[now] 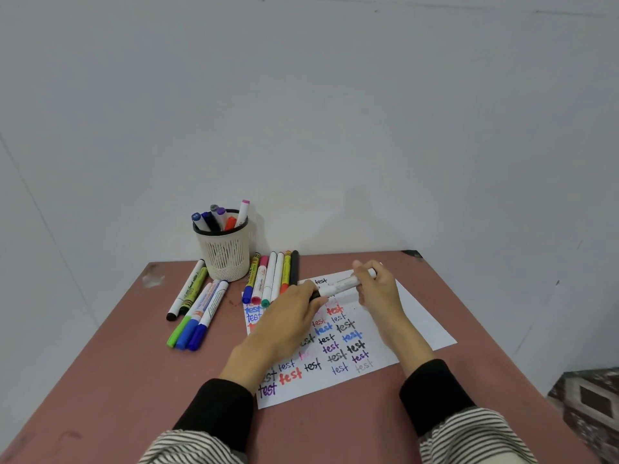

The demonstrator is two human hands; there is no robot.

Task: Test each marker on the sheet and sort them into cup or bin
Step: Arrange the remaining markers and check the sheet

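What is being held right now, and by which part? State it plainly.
A white marker is held over the sheet: the left hand grips its black cap end, and the right hand grips the barrel's far end.

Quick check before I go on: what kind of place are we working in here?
Probably a plain room at home or in an office, set up as a small desk. A reddish-brown table stands against a bare pale wall, with a mesh pen cup and a paper sheet of "test" scribbles on it.

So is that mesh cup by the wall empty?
No. The mesh cup stands upright with several markers sticking out above its rim.
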